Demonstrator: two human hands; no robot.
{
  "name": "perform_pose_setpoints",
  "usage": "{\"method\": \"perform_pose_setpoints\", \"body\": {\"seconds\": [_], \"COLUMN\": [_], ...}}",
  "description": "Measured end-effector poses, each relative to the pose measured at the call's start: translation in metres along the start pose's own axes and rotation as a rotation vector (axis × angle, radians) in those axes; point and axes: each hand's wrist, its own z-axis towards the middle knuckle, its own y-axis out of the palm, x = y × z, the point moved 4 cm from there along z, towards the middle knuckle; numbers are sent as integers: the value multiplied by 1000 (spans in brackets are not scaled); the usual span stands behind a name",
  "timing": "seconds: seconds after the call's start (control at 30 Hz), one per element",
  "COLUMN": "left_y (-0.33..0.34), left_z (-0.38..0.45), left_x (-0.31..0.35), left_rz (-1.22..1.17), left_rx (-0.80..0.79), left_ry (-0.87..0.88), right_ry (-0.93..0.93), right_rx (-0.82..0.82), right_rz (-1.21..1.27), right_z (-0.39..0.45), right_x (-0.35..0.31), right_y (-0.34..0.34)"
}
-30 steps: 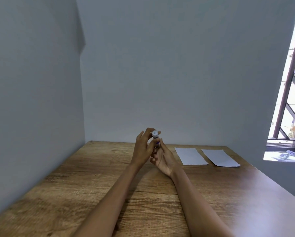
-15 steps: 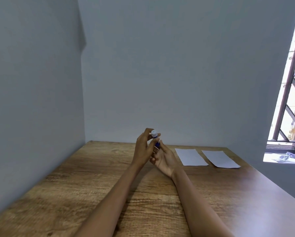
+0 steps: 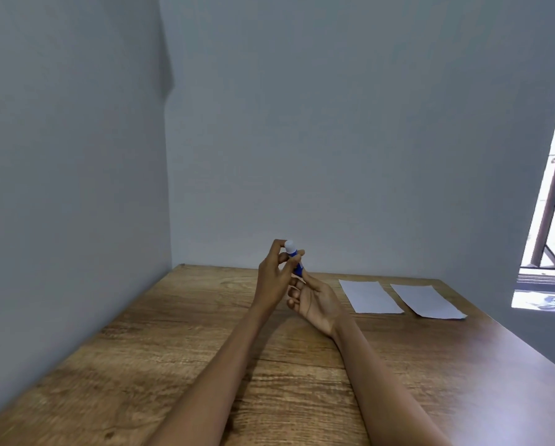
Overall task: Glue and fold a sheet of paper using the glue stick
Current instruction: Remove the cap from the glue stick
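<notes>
Since the earlier frames little has moved: both hands have stayed together over the middle of the desk [image 3: 173, 365], and the left fingers have shifted a touch on the top of the glue stick [image 3: 294, 260], so more of its blue body now shows. The glue stick is held upright and slightly tilted above the desk, white rounded cap at the top, blue barrel below. The right hand [image 3: 314, 300], palm turned up, closes its fingers around the lower barrel. The left hand [image 3: 274, 278] pinches the white cap with thumb and fingertips, the other fingers curled loosely. Whether the cap has begun to lift off cannot be told; it looks still seated. Two white sheets of paper lie flat side by side on the far right of the desk, the left sheet [image 3: 369, 296] nearer the hands and the right sheet [image 3: 425, 300] beyond it, just apart from each other and apart from the hands. Neither looks glued or folded. The step in hand appears to be uncapping the glue stick, so the task is at its start. The next move likely calls for pulling or twisting the cap free while the right hand holds the barrel steady, setting the cap aside, then carrying the stick right to a sheet.
</notes>
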Motion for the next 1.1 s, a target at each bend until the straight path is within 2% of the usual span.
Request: {"method": "perform_pose_setpoints", "body": {"seconds": [0.13,0.23,0.53,0.7,0.9,1.1], "left_y": [2,1,10,1,11,3], "left_z": [-1,0,-2,-1,-4,-2], "left_x": [-3,-5,-3,-7,-6,-7], "left_rz": [-12,-15,-34,-11,32,-12], "left_rx": [-16,-6,-66,16,-53,4], "left_ry": [-3,-7,-22,-73,-75,-87], "right_ry": [-66,-85,-9,-13,52,38], "right_rx": [25,18,86,3,107,24], "right_rz": [52,-3,-197,-90,-184,-64], "right_z": [1,0,-3,0,-3,-1], "right_x": [-4,-7,-4,0,-1,-2], "right_y": [-1,-2,-5,3,-3,1]}}
